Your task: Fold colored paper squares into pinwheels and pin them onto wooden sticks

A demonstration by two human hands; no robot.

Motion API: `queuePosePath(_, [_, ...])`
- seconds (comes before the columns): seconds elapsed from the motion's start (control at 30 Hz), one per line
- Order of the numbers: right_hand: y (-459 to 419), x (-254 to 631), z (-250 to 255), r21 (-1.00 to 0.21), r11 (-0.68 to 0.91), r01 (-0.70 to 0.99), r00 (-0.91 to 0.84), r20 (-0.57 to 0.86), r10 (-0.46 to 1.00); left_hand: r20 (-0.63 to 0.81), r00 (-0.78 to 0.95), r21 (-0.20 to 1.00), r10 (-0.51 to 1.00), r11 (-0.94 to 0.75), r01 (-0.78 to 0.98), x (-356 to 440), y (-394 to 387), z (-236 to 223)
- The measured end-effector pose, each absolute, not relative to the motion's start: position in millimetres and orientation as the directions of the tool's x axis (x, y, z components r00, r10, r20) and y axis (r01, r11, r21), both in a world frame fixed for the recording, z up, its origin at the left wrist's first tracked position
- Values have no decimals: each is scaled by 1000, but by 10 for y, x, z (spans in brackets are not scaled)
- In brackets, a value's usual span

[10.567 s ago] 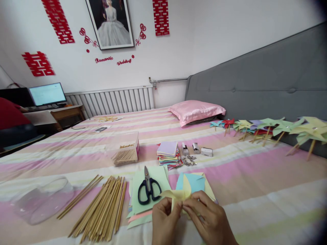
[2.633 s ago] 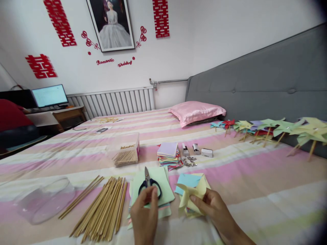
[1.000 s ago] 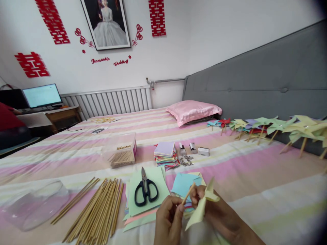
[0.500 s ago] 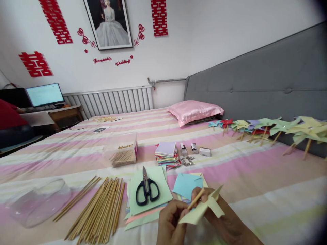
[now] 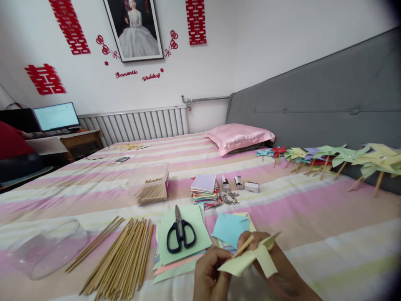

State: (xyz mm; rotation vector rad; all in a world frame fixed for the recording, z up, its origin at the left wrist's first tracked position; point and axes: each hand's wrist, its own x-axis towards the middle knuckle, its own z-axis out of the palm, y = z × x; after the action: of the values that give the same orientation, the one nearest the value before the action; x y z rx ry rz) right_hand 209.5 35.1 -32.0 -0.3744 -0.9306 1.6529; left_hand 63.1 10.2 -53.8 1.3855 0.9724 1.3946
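At the bottom of the view my right hand (image 5: 278, 271) holds a pale yellow paper pinwheel (image 5: 250, 260) by its centre. My left hand (image 5: 210, 274) pinches a thin wooden stick (image 5: 242, 247) whose tip lies against the pinwheel's middle. Both hands hover just above the striped bed sheet (image 5: 313, 217). Right behind them lies a small pile of cut paper squares with a light blue one (image 5: 230, 229) on top. Black-handled scissors (image 5: 180, 234) rest on a green sheet to the left.
A pile of long wooden sticks (image 5: 122, 259) lies at left beside a clear plastic tub (image 5: 46, 251). Further back sit a box of short sticks (image 5: 153, 190), a stack of coloured paper (image 5: 205, 188) and metal pins (image 5: 231, 197). Finished pinwheels (image 5: 344, 161) line the grey headboard.
My left hand left the scissors, picked up a stick and brought it to the pinwheel's centre. The pinwheel has tilted flatter and shifted slightly right in the last second.
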Motion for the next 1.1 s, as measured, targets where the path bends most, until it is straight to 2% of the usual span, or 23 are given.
queuePosePath(0.13, [344,2092,-320,-745,8,-667,-283,263,922,318,19,945,948,-315,-86,642,101,-528])
queuePosePath(0.37, [325,2095,-303,-759,19,-651,-260,246,934,380,-17,924,925,-381,-38,635,126,-593])
queuePosePath(0.67, [332,2074,-272,-724,-2,-690,-270,254,929,344,-3,935,939,-342,-89,642,107,-542])
queuePosePath(1.1, [297,2091,-296,-726,-31,-687,-297,242,924,329,-50,940,943,-332,-75,662,96,-509])
